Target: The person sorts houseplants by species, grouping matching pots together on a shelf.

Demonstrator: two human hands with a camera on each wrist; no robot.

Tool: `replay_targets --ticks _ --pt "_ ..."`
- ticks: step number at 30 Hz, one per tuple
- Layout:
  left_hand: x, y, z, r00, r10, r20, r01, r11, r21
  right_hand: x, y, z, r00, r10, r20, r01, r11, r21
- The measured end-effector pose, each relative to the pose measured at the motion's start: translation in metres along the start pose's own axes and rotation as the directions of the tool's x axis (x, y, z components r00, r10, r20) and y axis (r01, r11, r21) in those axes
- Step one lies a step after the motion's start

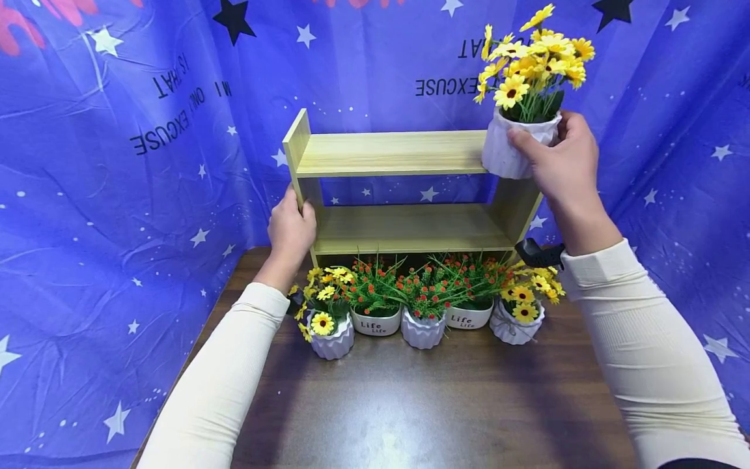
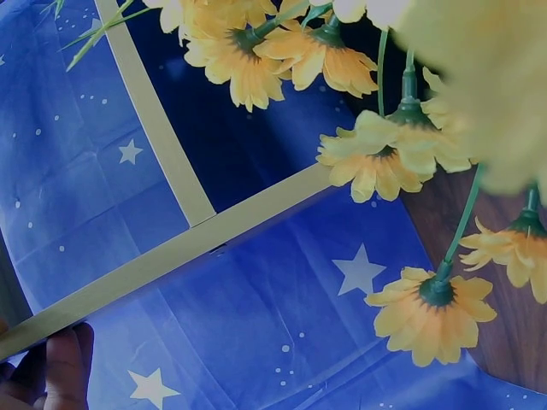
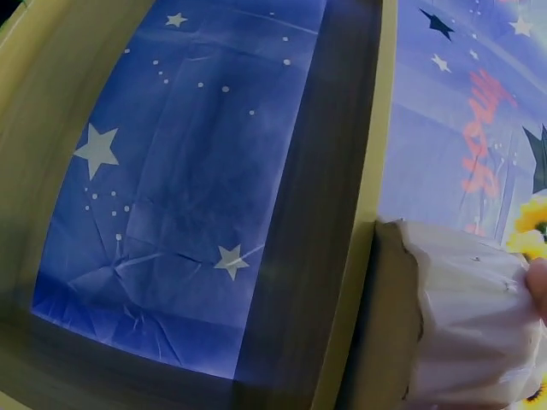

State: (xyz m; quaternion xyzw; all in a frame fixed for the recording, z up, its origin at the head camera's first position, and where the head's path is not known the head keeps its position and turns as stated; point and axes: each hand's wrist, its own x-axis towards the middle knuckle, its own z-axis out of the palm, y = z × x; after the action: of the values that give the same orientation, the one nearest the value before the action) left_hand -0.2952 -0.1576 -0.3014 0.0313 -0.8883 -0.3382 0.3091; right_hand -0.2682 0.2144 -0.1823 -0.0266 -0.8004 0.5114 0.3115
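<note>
A light wooden two-tier shelf (image 1: 398, 153) stands at the back of the table. My left hand (image 1: 291, 225) grips its left side panel (image 2: 171, 265); in the left wrist view some fingers (image 2: 67, 367) show beside the board. At the upper right, my right hand (image 1: 565, 156) holds a white ribbed flowerpot (image 1: 512, 153) of yellow artificial daisies (image 1: 536, 62), thumb at the front. The pot is upright at the top shelf's right end. Its underside shows beside the shelf edge in the right wrist view, where the pot (image 3: 479, 316) is at the right; whether it touches the board I cannot tell.
Before the shelf, a row of potted plants lines the brown table (image 1: 375, 404): yellow daisies (image 1: 333, 342) at the left, red-flowered plants (image 1: 423, 331) in the middle, and more daisies (image 1: 515, 329) at the right. A blue starry curtain (image 1: 363, 65) hangs behind and at both sides.
</note>
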Motion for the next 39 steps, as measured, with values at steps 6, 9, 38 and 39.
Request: replay_targets --ticks 6,9,38,39 --pt "0.002 0.001 -0.001 1.0 -0.006 0.001 0.006 1.0 0.003 0.008 -0.005 -0.002 0.999 0.037 0.035 -0.034 0.996 -0.082" --pt "0.003 0.001 -0.002 1.0 -0.006 -0.002 0.006 1.0 0.005 0.012 -0.006 -0.002 0.998 0.042 0.039 -0.037 0.99 -0.133" --pt "0.0 -0.001 0.001 1.0 -0.004 -0.002 0.004 1.0 0.001 0.031 0.002 0.024 0.997 0.073 0.014 -0.068 0.97 -0.232" --pt "0.0 0.0 0.001 1.0 -0.004 -0.002 0.004 1.0 0.003 0.032 0.003 0.025 0.997 0.073 0.011 -0.069 0.972 -0.225"
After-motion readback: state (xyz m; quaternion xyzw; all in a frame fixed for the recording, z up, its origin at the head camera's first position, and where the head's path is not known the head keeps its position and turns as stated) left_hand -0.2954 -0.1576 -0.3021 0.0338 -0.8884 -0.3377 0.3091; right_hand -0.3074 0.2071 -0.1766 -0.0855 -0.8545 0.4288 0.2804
